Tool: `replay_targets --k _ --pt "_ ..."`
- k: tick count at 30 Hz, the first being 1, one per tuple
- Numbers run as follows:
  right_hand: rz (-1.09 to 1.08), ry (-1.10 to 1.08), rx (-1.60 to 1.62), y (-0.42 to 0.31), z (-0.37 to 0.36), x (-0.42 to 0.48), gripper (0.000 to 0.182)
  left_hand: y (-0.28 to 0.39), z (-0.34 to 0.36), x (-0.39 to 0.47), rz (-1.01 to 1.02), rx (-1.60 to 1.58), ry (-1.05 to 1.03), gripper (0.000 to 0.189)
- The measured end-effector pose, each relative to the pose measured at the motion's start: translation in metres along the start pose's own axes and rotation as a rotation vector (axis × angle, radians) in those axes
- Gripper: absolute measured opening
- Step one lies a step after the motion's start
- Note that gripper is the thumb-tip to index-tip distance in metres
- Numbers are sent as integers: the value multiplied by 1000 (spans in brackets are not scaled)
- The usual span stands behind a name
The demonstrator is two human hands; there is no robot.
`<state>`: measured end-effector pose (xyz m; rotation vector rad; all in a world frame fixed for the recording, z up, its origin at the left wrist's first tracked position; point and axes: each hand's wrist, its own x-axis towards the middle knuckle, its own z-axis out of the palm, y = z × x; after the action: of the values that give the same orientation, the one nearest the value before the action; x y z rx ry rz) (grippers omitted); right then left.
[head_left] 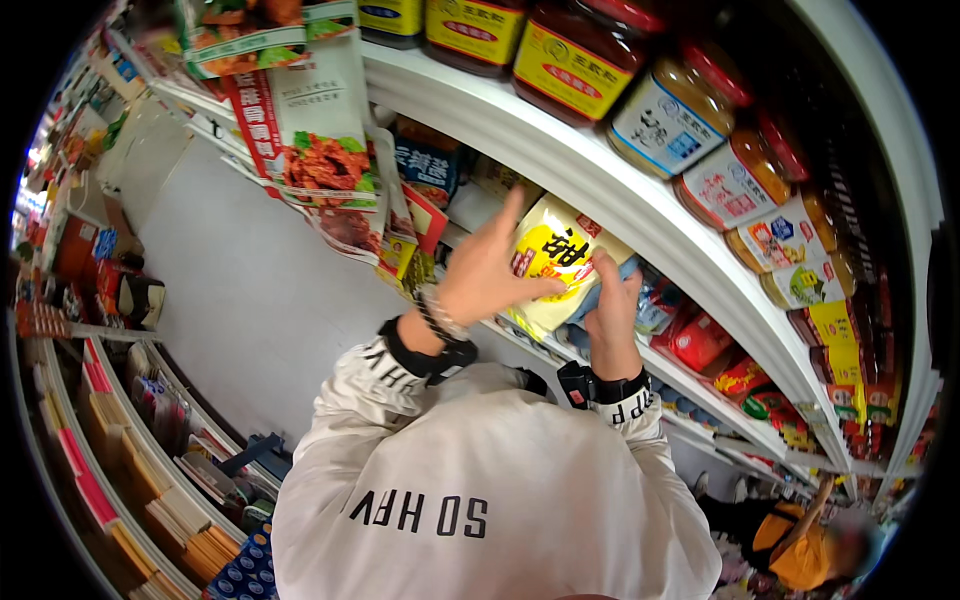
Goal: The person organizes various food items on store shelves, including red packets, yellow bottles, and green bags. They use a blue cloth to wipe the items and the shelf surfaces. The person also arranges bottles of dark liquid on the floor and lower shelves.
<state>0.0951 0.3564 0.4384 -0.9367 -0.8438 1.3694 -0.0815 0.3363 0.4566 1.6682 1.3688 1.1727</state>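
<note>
A pale yellow plastic packet [559, 241] with printed writing stands tilted at the front of a white shelf. My left hand [484, 266] is beside it, slightly blurred, with fingers spread and the thumb across the packet's lower front. Whether that thumb presses on it I cannot tell. At the packet's right edge, my right hand [613, 319] is closed around a bunched blue cloth [585, 303], its thumb against the packet. Part of the cloth is hidden behind the packet and the fingers.
Glass jars [574, 64] line the white shelf above [480, 94]. Food pouches [322, 150] hang at the left over the aisle floor [225, 247]. Red packets [694, 337] sit to the right. A person in orange [799, 551] is at lower right. More shelving [112, 450] stands at lower left.
</note>
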Motion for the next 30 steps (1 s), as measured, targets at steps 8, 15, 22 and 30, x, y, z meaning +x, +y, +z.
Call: replay_targets --k 8,15,22,30 --pt "107 -16 -2 -7 -2 -38 30 -31 -2 -26 -528 -1195 -678 64" --pt "-820 -42 -1037 -17 -14 -62 37 -42 10 -45 -576 -1108 -500 60" --pt "-856 -825 -1255 -3 -14 -93 54 -32 28 -61 -571 -1176 -316 53" --pt "-711 -471 -1043 -28 -24 -66 57 -6 32 -84 -608 -1192 -188 57"
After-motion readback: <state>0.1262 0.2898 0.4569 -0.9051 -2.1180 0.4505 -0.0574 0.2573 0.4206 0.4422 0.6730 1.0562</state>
